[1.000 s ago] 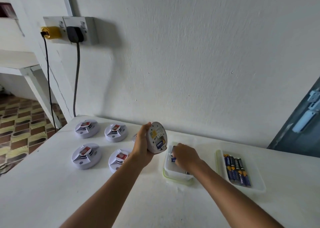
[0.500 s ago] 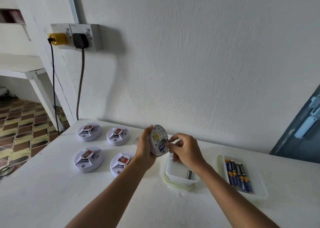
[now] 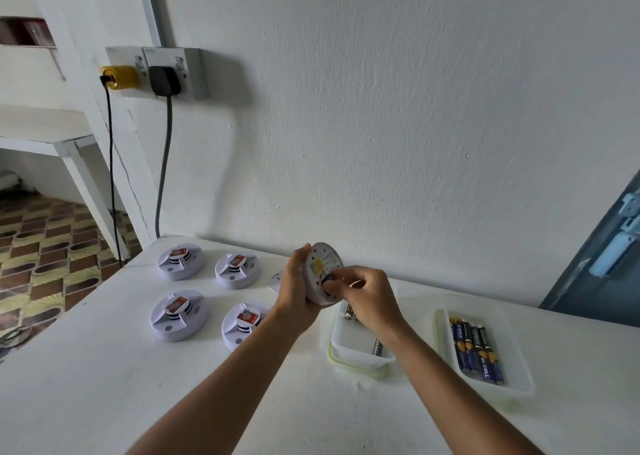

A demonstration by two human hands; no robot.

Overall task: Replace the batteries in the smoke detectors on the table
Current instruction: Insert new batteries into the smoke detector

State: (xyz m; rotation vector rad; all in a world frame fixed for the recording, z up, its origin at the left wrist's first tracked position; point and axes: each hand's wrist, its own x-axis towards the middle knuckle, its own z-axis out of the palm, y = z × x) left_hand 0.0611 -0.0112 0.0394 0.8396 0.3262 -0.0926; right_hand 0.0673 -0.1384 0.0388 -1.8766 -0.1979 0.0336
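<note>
White plastic fills the middle of the scene — the smoke detector (image 3: pixel 323 274) is held up off the desk (image 3: pixel 104 385), just above the near-left tub (image 3: pixel 349 347). The left hand (image 3: pixel 297 286) clasps its rim from the left, fingers wrapped behind it, so the round body stands on edge with its back and open battery bay turned toward the right hand (image 3: pixel 367 300). That hand's fingers (image 3: pixel 334 285) are pinched together at the bay; whether they grip a battery there cannot be told, since the fingertips cover the spot.

To do this step well, the person would likely keep the left grip firm against the push, work at one end of the cell rather than its middle, and keep the bay in sight. Its long axis cannot be told.

Left of the tub, four more detectors (image 3: pixel 180 314) lie flat on the desk; right of it, a tray (image 3: pixel 519 385) holds dark batteries (image 3: pixel 476 349) lying roughly parallel, pointing away from the person.
</note>
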